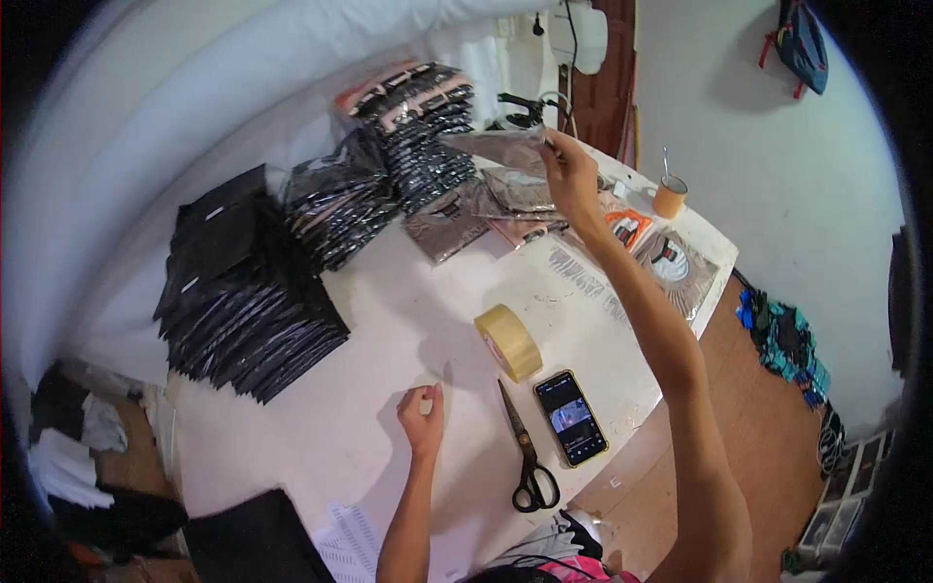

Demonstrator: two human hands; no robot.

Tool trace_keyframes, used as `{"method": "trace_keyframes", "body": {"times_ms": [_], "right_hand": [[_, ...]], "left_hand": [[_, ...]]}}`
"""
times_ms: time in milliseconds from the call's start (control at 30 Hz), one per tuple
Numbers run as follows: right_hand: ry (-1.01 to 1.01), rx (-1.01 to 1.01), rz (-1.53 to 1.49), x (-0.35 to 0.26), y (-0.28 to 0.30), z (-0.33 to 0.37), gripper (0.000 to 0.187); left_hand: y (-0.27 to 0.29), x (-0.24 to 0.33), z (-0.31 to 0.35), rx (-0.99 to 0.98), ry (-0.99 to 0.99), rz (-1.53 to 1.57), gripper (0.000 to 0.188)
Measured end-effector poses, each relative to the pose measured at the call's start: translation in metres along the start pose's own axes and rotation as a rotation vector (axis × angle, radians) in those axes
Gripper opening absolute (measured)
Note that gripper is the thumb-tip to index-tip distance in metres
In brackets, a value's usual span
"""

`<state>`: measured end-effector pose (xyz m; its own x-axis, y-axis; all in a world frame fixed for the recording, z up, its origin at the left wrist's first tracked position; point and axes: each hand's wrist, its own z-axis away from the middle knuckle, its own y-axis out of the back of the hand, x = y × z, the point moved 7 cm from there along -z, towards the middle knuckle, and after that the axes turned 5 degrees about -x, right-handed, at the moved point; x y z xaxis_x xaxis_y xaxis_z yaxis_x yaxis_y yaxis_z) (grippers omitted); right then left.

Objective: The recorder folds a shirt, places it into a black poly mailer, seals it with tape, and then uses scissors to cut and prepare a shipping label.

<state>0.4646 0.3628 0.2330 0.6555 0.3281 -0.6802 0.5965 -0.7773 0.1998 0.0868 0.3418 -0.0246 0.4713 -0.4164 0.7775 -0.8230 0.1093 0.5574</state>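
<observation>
My right hand (571,180) reaches to the far side of the table and pinches the edge of a flat clear plastic packet (501,148), which is lifted above other packets. Beneath it lie several brownish folded packets (447,225) in clear plastic. My left hand (421,418) hovers over the near middle of the white table (389,340), fingers curled in and nothing visible in them. To its right are large black-handled scissors (526,457), a roll of tan packing tape (507,342) and a phone (570,418) with a lit screen.
Stacks of black packages (248,291) and glossy dark packets (418,146) line the table's left and back. At the right edge are a packet with a white print (671,262) and an orange cup (670,197). A black sheet (255,539) and printed paper (347,544) lie near.
</observation>
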Motion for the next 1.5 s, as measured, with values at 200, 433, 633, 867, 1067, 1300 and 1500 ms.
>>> {"method": "trace_keyframes", "body": {"times_ms": [200,433,633,867,1067,1300,1500], "right_hand": [[0.474,-0.357,0.053,-0.19,-0.033,0.188,0.051],[0.164,-0.741,-0.128,-0.206,-0.091,0.428,0.049],[-0.214,-1.053,-0.216,-0.175,-0.084,0.46,0.037],[0.368,-0.843,0.324,-0.133,-0.164,0.384,0.04],[0.375,-0.951,0.421,-0.122,-0.186,0.394,0.05],[0.324,-1.038,0.451,-0.12,-0.187,0.391,0.051],[0.304,-1.096,0.455,-0.119,-0.192,0.393,0.055]], "left_hand": [[0.067,0.079,0.055,0.036,0.065,0.992,0.053],[0.125,0.03,0.127,0.008,0.542,0.819,0.07],[0.151,-0.006,0.151,0.045,0.544,0.109,0.061],[0.085,0.019,0.118,0.057,0.099,-0.594,0.045],[0.08,0.014,0.112,0.049,0.129,-0.667,0.048],[0.076,0.011,0.108,-0.068,0.228,-0.717,0.052],[0.076,0.005,0.108,-0.106,0.267,-0.684,0.054]]}}
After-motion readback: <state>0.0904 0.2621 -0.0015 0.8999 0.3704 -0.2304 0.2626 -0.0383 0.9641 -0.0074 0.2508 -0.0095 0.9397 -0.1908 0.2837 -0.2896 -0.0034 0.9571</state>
